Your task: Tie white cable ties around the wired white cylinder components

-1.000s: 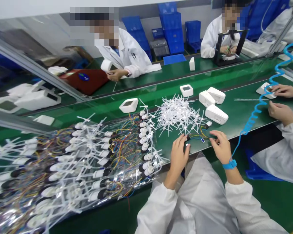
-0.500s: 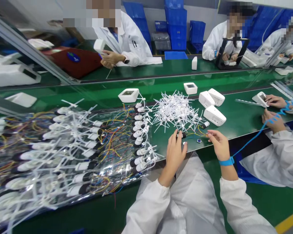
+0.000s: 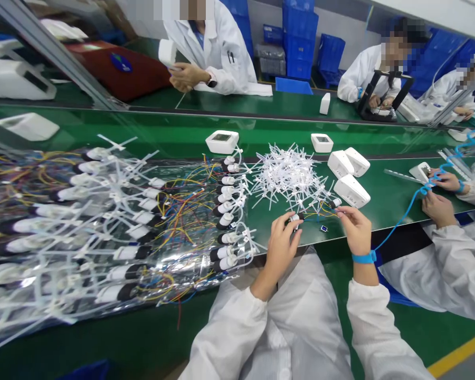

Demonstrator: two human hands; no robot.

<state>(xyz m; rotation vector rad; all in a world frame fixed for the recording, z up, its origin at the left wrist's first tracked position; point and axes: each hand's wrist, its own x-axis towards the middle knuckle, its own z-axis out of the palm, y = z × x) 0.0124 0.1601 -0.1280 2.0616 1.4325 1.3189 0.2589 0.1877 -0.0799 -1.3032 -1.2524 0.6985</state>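
left hand (image 3: 282, 238): half-curled, touched black-and-white part (image 3: 296, 217); I couldn't tell grip
right hand (image 3: 354, 230): I pinched wires (image 3: 320, 214)
bench (image 3: 398, 198): room ran right along near edge

We are in a factory workshop for assembling electronics: long green counters (image 3: 388, 208) run in parallel, and people in white work coats (image 3: 241, 74) are busy along them. Before us lie rows of white-and-black parts (image 3: 226, 196) with coloured wires (image 3: 193, 192), a heap of thin white plastic strips (image 3: 287, 171) and several white device casings (image 3: 352, 191). We also see blue crates (image 3: 298, 39) stacked behind, a blue wristband (image 3: 364, 257), a coiled blue cord (image 3: 431, 182) and a yellow line (image 3: 461, 352) across the floor (image 3: 429, 335).
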